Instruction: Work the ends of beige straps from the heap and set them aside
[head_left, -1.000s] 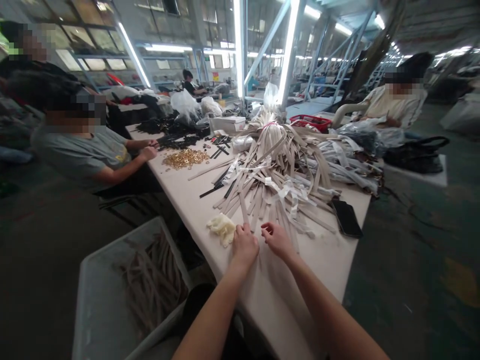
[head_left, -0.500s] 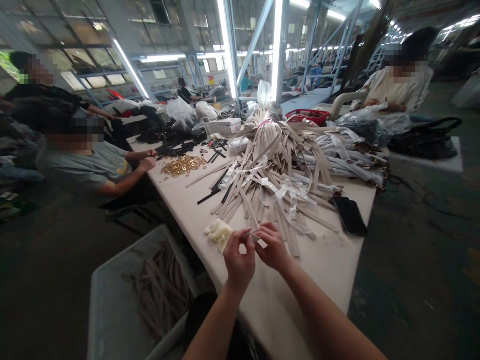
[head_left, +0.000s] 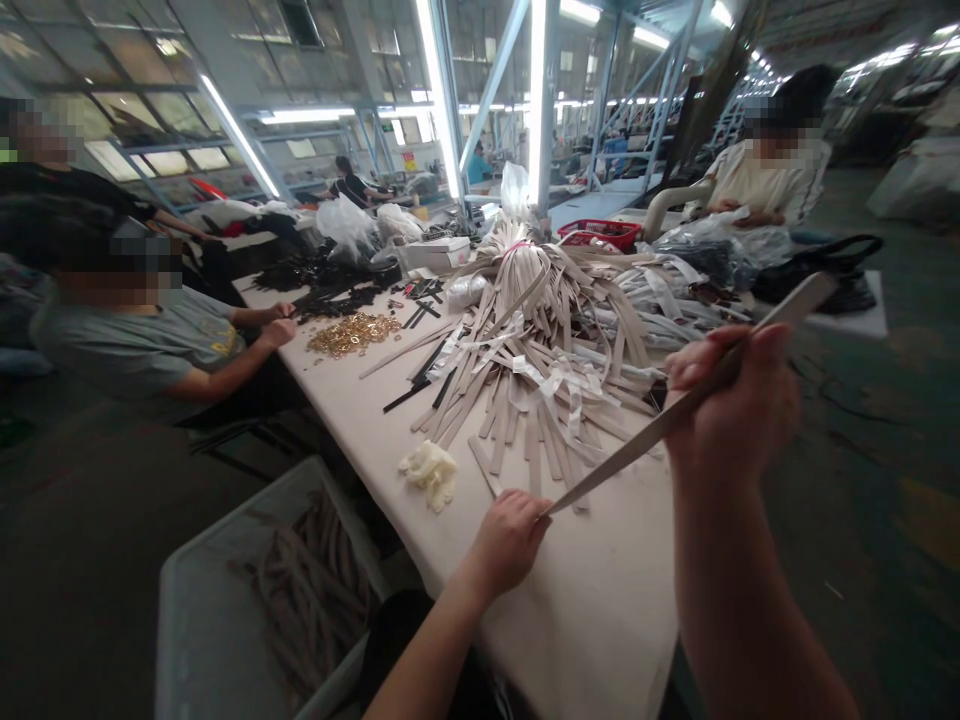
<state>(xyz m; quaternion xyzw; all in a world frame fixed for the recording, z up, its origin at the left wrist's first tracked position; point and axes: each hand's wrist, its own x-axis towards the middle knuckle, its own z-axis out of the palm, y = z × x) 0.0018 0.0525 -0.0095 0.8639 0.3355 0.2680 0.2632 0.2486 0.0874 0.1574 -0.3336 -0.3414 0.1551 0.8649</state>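
A long beige strap (head_left: pixel 645 440) is stretched slantwise over the table, between my two hands. My left hand (head_left: pixel 511 540) pinches its lower end near the table's front. Raised at the right, my right hand (head_left: pixel 731 410) is closed round the strap's upper part, and a short end sticks out above the fingers. Beyond the hands lies a large fanned bundle of beige straps (head_left: pixel 525 270), with white tape strips (head_left: pixel 551 385) across it. A crumpled pale yellow glove-like piece (head_left: pixel 430 474) rests left of my left hand.
Gold metal rings (head_left: pixel 352 335) lie at the table's left, near a seated person in grey (head_left: pixel 150 345). A plastic bin (head_left: pixel 176 600) with straps stands below left. A red basket (head_left: pixel 600 234) is at the back, and another person (head_left: pixel 772 175) sits behind at right.
My hands were close together, and now my right hand has moved up and right along the strap. My left hand has moved slightly down. The view has shifted a little to the right.
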